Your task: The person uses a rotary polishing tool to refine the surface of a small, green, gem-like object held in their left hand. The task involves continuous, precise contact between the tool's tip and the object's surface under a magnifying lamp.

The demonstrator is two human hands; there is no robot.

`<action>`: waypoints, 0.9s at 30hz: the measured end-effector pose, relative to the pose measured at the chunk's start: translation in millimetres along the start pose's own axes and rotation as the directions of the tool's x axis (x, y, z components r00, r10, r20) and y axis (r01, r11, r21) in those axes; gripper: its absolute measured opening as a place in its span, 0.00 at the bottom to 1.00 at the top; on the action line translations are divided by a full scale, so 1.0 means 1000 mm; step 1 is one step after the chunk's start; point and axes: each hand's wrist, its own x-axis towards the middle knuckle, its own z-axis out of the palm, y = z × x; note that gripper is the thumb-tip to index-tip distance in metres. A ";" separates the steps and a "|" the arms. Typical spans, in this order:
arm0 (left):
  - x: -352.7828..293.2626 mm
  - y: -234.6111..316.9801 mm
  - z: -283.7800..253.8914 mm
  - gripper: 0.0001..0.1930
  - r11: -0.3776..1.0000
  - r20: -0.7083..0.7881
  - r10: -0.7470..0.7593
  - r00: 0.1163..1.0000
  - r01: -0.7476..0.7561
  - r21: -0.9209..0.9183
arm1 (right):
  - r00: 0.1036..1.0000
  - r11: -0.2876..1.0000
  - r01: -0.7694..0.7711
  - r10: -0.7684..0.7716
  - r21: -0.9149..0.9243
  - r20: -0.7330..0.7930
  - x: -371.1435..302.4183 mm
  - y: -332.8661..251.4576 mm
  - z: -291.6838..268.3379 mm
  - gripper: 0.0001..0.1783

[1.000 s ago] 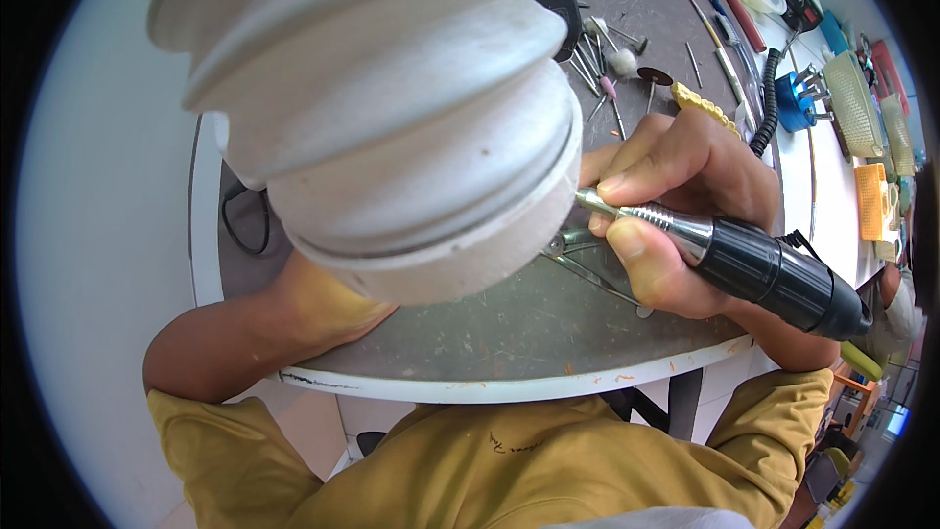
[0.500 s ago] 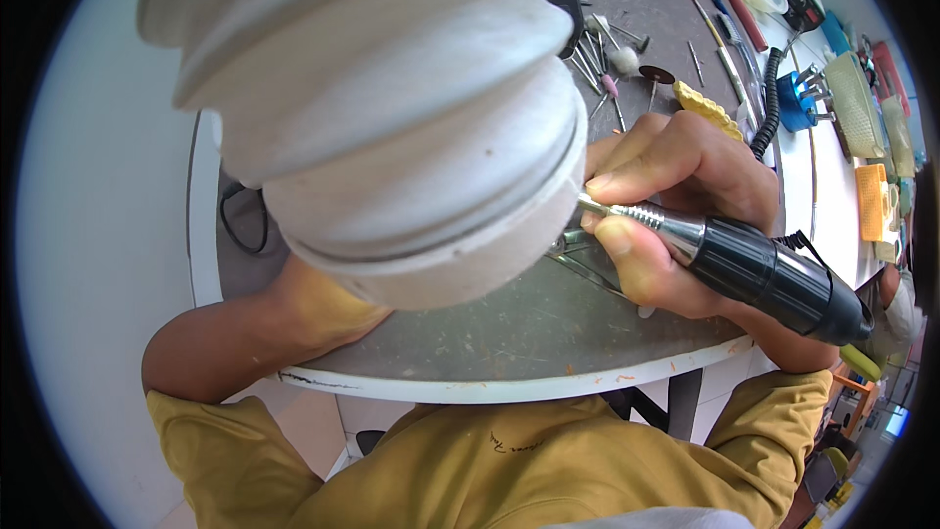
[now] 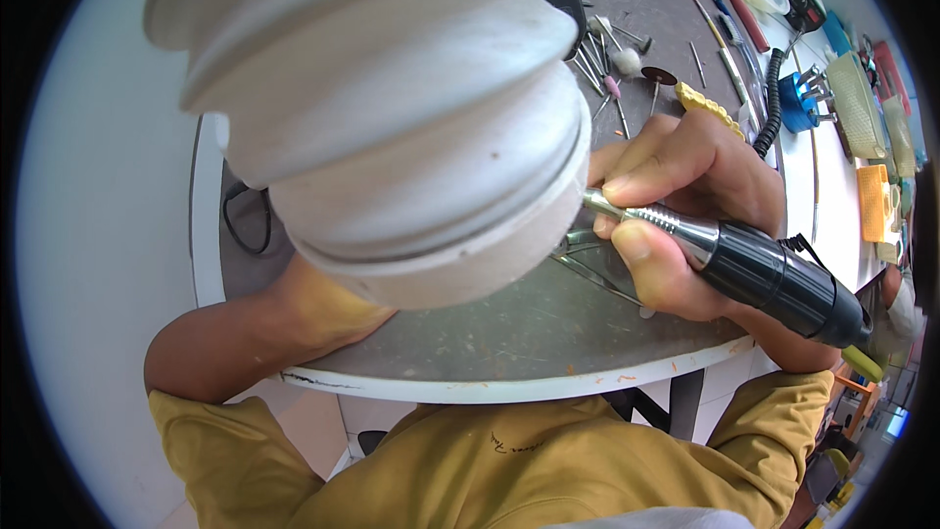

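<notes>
In my right hand (image 3: 685,186) is a black and silver rotary handpiece (image 3: 774,279), gripped between thumb and fingers near its metal nose. The nose points left, and its tip disappears behind a wide white ribbed suction hose (image 3: 421,137). That hose covers most of the space between my hands. Of my left hand (image 3: 338,309) only the wrist end shows; the fingers, and anything in them, are hidden behind the hose. A slim metal instrument (image 3: 602,277) lies on the grey tabletop (image 3: 470,343) below my right hand.
Beyond my right hand lie several mounted burs and polishing tips (image 3: 612,69), a dark disc (image 3: 659,75) and a yellow scalloped piece (image 3: 707,106). Farther right are a blue bur holder (image 3: 798,103), a coiled black cord (image 3: 772,108) and an orange basket (image 3: 871,203). A black cable (image 3: 245,220) loops at left.
The whole view has shifted a few pixels to the right. My right hand keeps its hold on the handpiece, with its nose moved very slightly right relative to the hose.
</notes>
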 end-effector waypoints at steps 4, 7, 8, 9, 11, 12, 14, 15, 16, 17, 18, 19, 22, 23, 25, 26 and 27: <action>-0.002 0.001 -0.002 0.14 1.000 0.005 -0.003 1.000 0.003 0.017 | 0.999 0.998 0.040 -0.038 -0.042 0.030 0.001 0.003 0.000 0.11; -0.003 -0.002 -0.005 0.14 0.999 0.005 0.027 1.000 -0.027 0.021 | 0.999 0.999 0.009 -0.007 -0.051 0.037 0.002 -0.001 0.001 0.12; -0.002 -0.005 -0.007 0.14 0.999 0.014 0.037 0.999 -0.037 0.021 | 1.000 0.998 -0.017 0.018 -0.055 0.021 0.001 -0.003 0.002 0.12; 0.000 -0.008 -0.010 0.14 0.999 0.023 0.045 0.999 -0.045 0.021 | 0.999 0.998 -0.028 0.029 -0.063 0.018 0.001 -0.004 0.002 0.12; 0.000 -0.011 -0.012 0.13 0.998 0.030 0.057 0.998 -0.057 0.023 | 0.999 0.996 -0.034 0.036 -0.079 0.030 0.002 -0.004 0.000 0.12; 0.001 -0.011 -0.012 0.13 0.998 0.033 0.059 0.998 -0.060 0.023 | 0.999 0.995 -0.046 0.048 -0.084 0.024 0.001 -0.004 -0.001 0.12; 0.003 -0.016 -0.012 0.13 0.997 0.044 0.074 0.996 -0.076 0.033 | 0.997 0.993 -0.083 0.082 -0.088 -0.007 0.001 -0.006 0.002 0.12; 0.001 -0.016 -0.013 0.13 0.996 0.046 0.080 0.996 -0.082 0.035 | 0.996 0.993 -0.087 0.086 -0.075 -0.017 0.000 -0.006 0.003 0.12; -0.001 -0.015 -0.013 0.13 0.996 0.044 0.083 0.996 -0.084 0.038 | 0.996 0.994 -0.092 0.091 -0.061 -0.026 0.000 -0.007 0.003 0.11; -0.001 -0.014 -0.012 0.13 0.996 0.039 0.081 0.996 -0.082 0.037 | 0.997 0.996 -0.077 0.076 -0.042 -0.023 0.000 -0.005 0.002 0.11; 0.000 -0.014 -0.010 0.13 0.996 0.042 0.081 0.996 -0.083 0.034 | 0.997 0.996 -0.074 0.074 -0.040 -0.018 0.001 -0.005 0.002 0.11; 0.000 -0.008 -0.006 0.13 0.997 0.032 0.064 0.997 -0.065 0.031 | 0.997 0.997 -0.071 0.071 -0.038 -0.014 0.001 -0.005 0.001 0.11; -0.001 0.001 0.003 0.13 1.000 -0.001 0.013 1.000 -0.013 0.020 | 0.997 0.994 -0.082 0.083 -0.066 0.005 0.001 -0.007 0.000 0.11; -0.001 0.002 0.003 0.13 1.000 -0.007 0.001 1.000 -0.001 0.018 | 0.997 0.995 -0.072 0.072 -0.067 0.009 0.002 -0.006 0.000 0.12; -0.002 0.003 0.003 0.14 1.000 -0.006 -0.010 1.000 0.010 0.017 | 0.997 0.995 -0.079 0.080 -0.067 0.009 0.002 -0.006 0.001 0.12; -0.002 0.003 0.002 0.14 1.000 -0.004 -0.016 1.000 0.016 0.016 | 0.995 0.993 -0.098 0.098 -0.067 0.005 0.001 -0.008 0.000 0.12; -0.001 0.003 0.002 0.14 1.000 -0.001 -0.022 1.000 0.022 0.016 | 0.995 0.992 -0.102 0.103 -0.068 0.003 0.001 -0.008 0.000 0.12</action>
